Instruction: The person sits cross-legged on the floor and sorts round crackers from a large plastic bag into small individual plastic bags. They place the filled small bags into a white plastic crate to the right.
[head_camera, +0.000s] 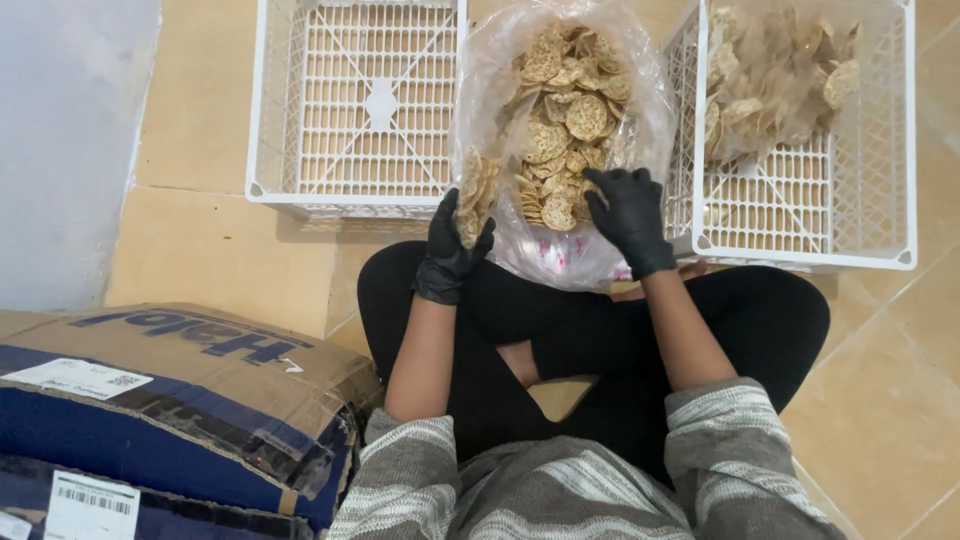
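we see a stack of round crackers (472, 195) held in our left hand (450, 250), its gloved fingers closed around the stack's lower end, just at the edge of the clear plastic bag (500, 90) in front of our crossed legs. the crackers look thin, light and brittle, so we judge they want a loose grip by their rims, not a squeeze. our right hand (628, 212) rests half-curled on the loose crackers (570, 110) inside the bag, holding nothing that we can make out. two white plastic crates (355, 195) (880, 200) sit on the tiled floor (200, 240), one beside the bag on each side; the right one holds another bag of crackers (770, 70). two cardboard boxes (180, 390) lie at our left.
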